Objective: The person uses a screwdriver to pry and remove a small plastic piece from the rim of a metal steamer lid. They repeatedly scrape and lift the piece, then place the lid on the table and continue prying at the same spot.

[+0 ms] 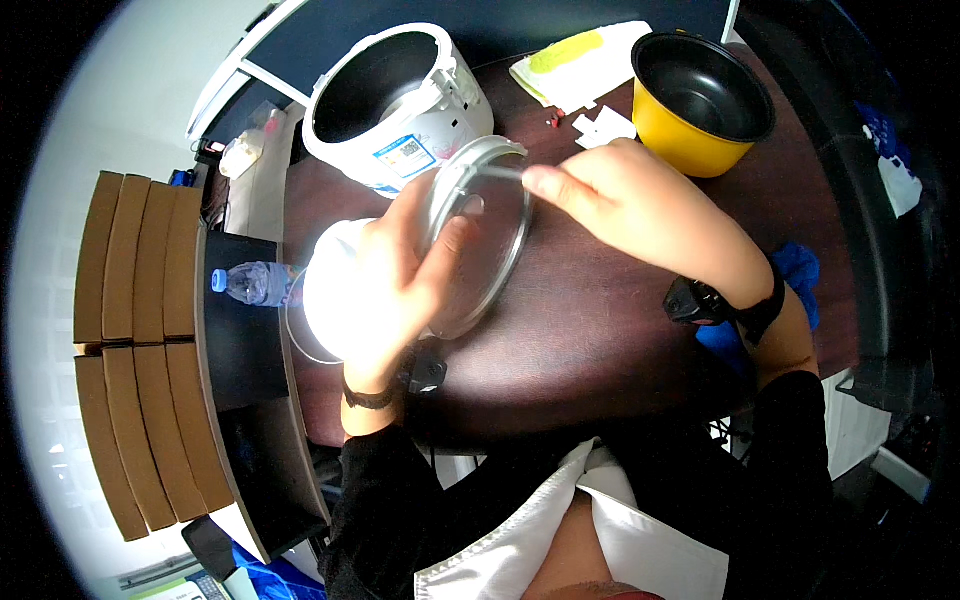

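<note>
Tilted lid [492,236], long axis toward far right

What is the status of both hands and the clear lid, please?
Left hand grips clear lid, steeply tilted. Right hand close at its edge, blurred; grip unclear. White cooker body just beyond; nothing visibly blocking.

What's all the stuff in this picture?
table: 1, dark brown, centre
cooker body: 1, white, table's far left
pot: 1, yellow, black inside, right
sheet: 1, white-green, left of pot
paper scraps: some, white, by pot
round lid: 1, clear, above table
rounded part: 1, white, left of lid
bottle: 1, clear, blue cap, left
boxes: several, brown, leftmost
crumpled thing: 1, blue, right
left hand: 1, bare, holding lid
right hand: 1, bare, by lid's rim
sleeves: 2, black, bottom
</note>
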`<state>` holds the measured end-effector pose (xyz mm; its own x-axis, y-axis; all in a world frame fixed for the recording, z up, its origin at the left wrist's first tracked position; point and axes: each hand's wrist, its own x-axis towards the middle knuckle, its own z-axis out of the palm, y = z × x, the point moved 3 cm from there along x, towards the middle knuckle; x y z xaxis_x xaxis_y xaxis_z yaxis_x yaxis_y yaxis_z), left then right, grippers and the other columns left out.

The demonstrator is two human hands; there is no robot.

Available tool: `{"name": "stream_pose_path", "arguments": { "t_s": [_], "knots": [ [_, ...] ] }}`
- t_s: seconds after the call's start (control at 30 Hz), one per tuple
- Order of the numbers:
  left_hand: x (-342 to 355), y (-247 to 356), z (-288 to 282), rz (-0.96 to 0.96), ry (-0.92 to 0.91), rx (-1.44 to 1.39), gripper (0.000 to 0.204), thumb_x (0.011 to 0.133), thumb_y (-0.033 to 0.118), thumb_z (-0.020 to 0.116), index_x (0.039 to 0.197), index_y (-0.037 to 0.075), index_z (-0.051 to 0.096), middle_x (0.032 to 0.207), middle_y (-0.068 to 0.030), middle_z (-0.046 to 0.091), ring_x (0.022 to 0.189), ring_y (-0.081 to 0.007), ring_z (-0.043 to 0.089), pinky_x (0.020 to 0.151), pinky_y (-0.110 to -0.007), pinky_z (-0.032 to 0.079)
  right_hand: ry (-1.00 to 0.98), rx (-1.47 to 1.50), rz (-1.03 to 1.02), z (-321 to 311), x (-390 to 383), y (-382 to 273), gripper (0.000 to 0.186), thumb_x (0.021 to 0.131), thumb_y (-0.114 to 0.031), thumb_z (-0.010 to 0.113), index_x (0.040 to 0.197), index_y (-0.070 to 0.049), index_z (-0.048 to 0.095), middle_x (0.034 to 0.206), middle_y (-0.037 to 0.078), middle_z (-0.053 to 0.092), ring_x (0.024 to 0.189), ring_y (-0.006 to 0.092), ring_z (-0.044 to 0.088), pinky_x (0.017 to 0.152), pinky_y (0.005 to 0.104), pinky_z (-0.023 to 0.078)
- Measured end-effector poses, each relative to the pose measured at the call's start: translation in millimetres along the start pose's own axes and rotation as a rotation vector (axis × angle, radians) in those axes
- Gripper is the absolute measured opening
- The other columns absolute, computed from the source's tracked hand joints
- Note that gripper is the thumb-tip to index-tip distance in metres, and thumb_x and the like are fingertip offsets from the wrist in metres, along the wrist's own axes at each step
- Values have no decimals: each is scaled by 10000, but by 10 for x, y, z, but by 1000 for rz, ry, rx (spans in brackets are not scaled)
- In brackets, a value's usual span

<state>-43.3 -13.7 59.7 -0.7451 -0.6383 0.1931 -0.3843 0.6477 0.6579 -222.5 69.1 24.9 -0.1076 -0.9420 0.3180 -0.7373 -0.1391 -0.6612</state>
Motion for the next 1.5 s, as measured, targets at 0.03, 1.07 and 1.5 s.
{"name": "stream_pose_path", "arguments": {
  "t_s": [0.03,1.07,1.5],
  "knots": [
    [8,-36,11,-27,3,-43,410,867,145,596,1225,-36,510,821,-96,690,728,-137,635,666,-266,473,-111,186,126,10,21,13,542,961,-434,432,556,-77,470,425,23,396,357,130,427,378,258,358],
    [34,-228,45,51,174,-142,373,867,107,560,1199,-56,510,845,-148,690,796,-221,683,722,-303,519,-634,1332,618,619,-113,-23,505,950,-552,361,652,-146,374,476,-86,280,354,28,304,319,219,296],
    [29,-250,51,55,179,-146,386,855,112,570,1199,-54,512,826,-148,692,764,-231,687,702,-307,524,-616,1341,659,591,-111,-56,523,968,-527,339,607,-147,342,457,-81,271,344,30,291,325,198,273]
  ]
}}
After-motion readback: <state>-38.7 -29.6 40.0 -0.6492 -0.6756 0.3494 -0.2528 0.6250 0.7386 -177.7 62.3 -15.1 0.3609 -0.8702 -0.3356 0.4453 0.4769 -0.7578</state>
